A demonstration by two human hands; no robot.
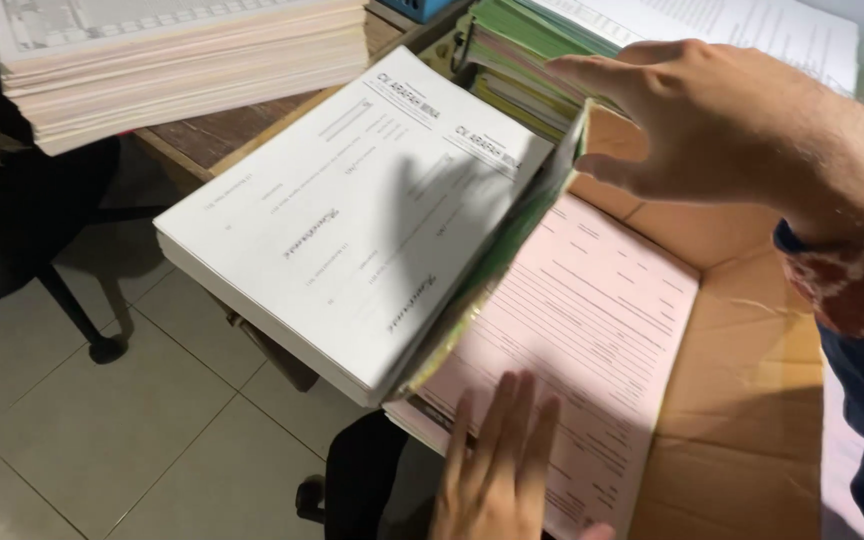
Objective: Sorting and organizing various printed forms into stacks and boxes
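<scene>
Paper stack (352, 230), a thick white bundle of printed forms, sits tilted across the middle of the frame, its right edge lifted off the sheets beneath. At that raised edge the right hand (722, 120) comes in from the upper right, fingers spread apart and slightly curled, the fingertips at the top corner of the bundle where a green-edged layer shows; whether they press it or only hover beside it I cannot tell. Below, at the bottom centre, the left hand (497, 465) lies flat with fingers straight and close together on a pink form (592, 320), which rests inside an open cardboard box (752, 400). Another pile of white sheets (182, 60) sits on a wooden table (212, 135) at the upper left. Coloured folders (512, 60) stand at the top centre.
</scene>
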